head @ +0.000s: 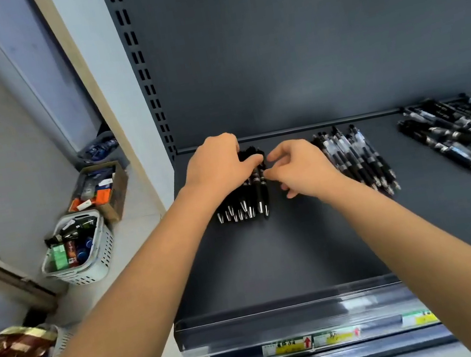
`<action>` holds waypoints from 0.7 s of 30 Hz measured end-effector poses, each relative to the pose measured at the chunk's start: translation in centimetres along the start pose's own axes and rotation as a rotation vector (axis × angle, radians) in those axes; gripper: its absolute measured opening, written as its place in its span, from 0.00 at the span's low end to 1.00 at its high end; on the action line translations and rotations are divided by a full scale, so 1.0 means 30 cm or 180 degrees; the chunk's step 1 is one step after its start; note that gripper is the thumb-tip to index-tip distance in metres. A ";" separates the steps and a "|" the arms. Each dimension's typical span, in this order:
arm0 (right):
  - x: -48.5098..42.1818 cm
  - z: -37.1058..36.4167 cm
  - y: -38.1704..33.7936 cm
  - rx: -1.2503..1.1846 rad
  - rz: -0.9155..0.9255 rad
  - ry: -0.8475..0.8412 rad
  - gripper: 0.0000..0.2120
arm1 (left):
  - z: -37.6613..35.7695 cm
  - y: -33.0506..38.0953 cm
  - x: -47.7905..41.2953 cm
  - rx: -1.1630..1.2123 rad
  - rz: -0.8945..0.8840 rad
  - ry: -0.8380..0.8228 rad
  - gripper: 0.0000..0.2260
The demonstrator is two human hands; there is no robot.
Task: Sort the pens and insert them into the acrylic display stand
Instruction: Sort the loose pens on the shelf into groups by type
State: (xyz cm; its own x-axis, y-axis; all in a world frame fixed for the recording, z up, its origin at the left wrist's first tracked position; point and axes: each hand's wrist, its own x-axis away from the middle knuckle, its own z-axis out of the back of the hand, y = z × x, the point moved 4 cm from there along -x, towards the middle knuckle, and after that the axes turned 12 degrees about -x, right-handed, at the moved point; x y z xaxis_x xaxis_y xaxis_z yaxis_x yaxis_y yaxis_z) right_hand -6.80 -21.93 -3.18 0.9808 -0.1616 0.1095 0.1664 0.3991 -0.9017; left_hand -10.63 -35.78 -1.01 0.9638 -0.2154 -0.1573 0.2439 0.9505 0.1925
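A bundle of black pens with silver tips (pixel 245 205) lies on the dark shelf (pixel 288 251), tips pointing toward me. My left hand (pixel 219 165) lies over the bundle's far end, its fingers curled round the pens. My right hand (pixel 298 167) is just right of the bundle, fingers curled, thumb and forefinger touching the rightmost pen. A second group of black pens with clear barrels (pixel 356 157) lies to the right. A larger heap of mixed black pens (pixel 466 137) is at the far right. No acrylic stand is visible.
The shelf's front lip (pixel 283 314) carries a clear price rail with yellow labels (pixel 292 345). On the floor to the left stand a white basket of goods (pixel 84 258) and a cardboard box (pixel 101 189). A slotted upright (pixel 142 68) borders the shelf's left side.
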 end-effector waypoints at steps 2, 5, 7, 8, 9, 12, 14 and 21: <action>0.006 0.013 0.007 0.0205 0.0154 0.0084 0.09 | 0.003 0.005 0.002 -0.0024 -0.0074 0.0008 0.18; 0.036 0.048 0.005 0.0581 0.0503 0.0237 0.08 | 0.021 0.044 0.008 -0.0178 -0.0321 0.0162 0.16; 0.074 0.088 -0.006 0.1127 0.0807 0.0353 0.12 | 0.039 0.106 0.015 -0.0253 -0.0576 0.0274 0.15; 0.096 0.119 -0.010 0.1409 0.0950 0.0439 0.13 | 0.051 0.151 0.018 -0.0306 -0.0721 0.0332 0.15; 0.118 0.156 -0.011 0.1673 0.1070 0.0535 0.14 | 0.065 0.201 0.021 -0.0360 -0.0862 0.0404 0.14; 0.172 0.320 0.009 0.2266 0.1204 0.0837 0.14 | 0.107 0.386 0.028 -0.0406 -0.1219 0.0675 0.13; 0.201 0.460 0.047 0.2528 0.1134 0.0976 0.16 | 0.112 0.529 0.039 -0.0427 -0.1430 0.0801 0.13; 0.216 1.006 0.305 0.2849 0.0566 0.1269 0.17 | -0.069 1.028 0.051 -0.0727 -0.1599 0.0681 0.15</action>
State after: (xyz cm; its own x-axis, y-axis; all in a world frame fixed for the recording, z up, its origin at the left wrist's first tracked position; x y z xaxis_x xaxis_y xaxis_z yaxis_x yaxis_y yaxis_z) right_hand 4.16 7.92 1.92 0.9202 -0.2592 -0.2932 0.1969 0.9541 -0.2256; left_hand -1.86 -6.32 2.68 0.6871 -0.6243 -0.3718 0.6125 0.7729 -0.1657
